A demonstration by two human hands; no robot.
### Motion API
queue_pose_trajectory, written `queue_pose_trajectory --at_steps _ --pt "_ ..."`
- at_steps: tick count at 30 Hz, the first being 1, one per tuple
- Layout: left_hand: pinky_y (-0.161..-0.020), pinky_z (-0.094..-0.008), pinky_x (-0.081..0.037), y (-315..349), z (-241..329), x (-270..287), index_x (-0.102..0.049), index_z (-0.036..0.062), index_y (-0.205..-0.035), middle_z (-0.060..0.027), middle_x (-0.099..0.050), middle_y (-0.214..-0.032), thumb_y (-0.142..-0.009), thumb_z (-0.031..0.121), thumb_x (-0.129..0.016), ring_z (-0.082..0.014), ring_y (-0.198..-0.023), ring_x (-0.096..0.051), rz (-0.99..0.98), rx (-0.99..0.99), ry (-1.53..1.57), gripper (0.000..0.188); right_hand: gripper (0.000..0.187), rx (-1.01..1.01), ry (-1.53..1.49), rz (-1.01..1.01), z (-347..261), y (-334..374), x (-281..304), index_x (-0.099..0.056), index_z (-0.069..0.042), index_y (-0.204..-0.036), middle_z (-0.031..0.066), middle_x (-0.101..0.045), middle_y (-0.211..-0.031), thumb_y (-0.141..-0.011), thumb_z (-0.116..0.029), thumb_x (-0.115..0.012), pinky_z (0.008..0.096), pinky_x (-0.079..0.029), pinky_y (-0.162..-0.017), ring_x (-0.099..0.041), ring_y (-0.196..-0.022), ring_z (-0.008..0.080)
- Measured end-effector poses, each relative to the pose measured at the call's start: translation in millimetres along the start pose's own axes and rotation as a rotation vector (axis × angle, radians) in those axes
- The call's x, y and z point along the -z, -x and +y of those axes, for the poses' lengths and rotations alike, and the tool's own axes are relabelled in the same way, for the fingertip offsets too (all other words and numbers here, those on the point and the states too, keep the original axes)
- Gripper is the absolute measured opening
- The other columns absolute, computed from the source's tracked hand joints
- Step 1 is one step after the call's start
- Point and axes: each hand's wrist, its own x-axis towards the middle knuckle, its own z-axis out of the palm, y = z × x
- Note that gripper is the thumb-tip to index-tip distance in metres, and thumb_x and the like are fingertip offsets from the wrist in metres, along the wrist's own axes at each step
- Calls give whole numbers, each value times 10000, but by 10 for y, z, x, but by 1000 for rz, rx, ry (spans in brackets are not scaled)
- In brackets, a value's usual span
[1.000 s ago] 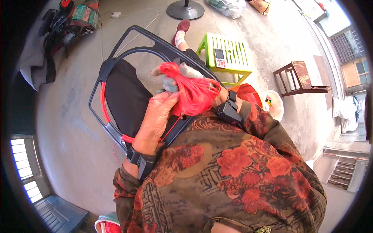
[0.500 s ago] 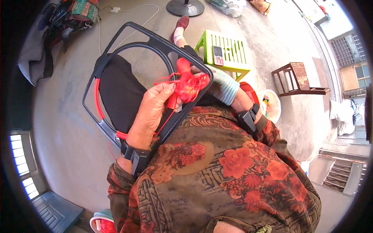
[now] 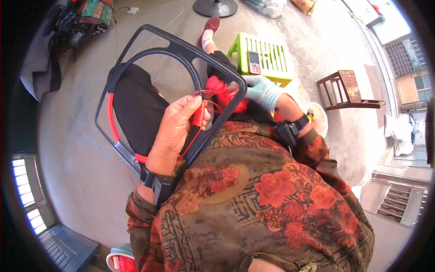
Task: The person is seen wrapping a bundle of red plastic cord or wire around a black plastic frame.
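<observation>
In the head view, the left hand [image 3: 176, 120] is bare, its fingers [image 3: 192, 107] pinching the red cord coil [image 3: 198, 115], which is sitting wound on the black frame's [image 3: 176, 44] inner curved bar. The frame is leaning across the person's lap. A red strand is running from the coil down toward the left wrist, where a black strap device [image 3: 162, 187] is sitting. The right hand [image 3: 263, 92] is wearing a pale blue glove and reaching to the outer bar; its fingers are touching the loose red cord bundle [image 3: 218, 87] inside the frame, but bar and blur are hiding them, so I cannot tell how tightly they are closing. Beyond, a green stool [image 3: 247, 41] is carrying a red-and-black phone [image 3: 254, 63]. A brown wooden seat [image 3: 349, 86] is standing farther right, and a white basin [image 3: 321, 120] is showing past the right forearm.
</observation>
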Motion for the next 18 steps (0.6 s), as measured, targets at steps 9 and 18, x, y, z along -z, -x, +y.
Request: queue_pose_trajectory --at_steps 9,18 --pt "-564 -240 -476 -9 19 -24 -574 53 -892 -57 -614 -721 -911 263 -564 -110 -600 -566 7 4 -16 211 331 -249 -6 359 1025 159 368 -660 -51 -906 41 -645 -809 -858 -348 -521 297 -444 -772 -573 -788 141" --pt "-563 -232 -474 19 49 -33 -578 27 -917 -64 -617 -722 -915 251 -560 -108 -590 -564 54 -9 -19 225 587 -548 184 278 1269 -342 359 -614 1 -1100 132 -653 -1007 -778 -489 -626 318 -448 -831 -593 -922 214"
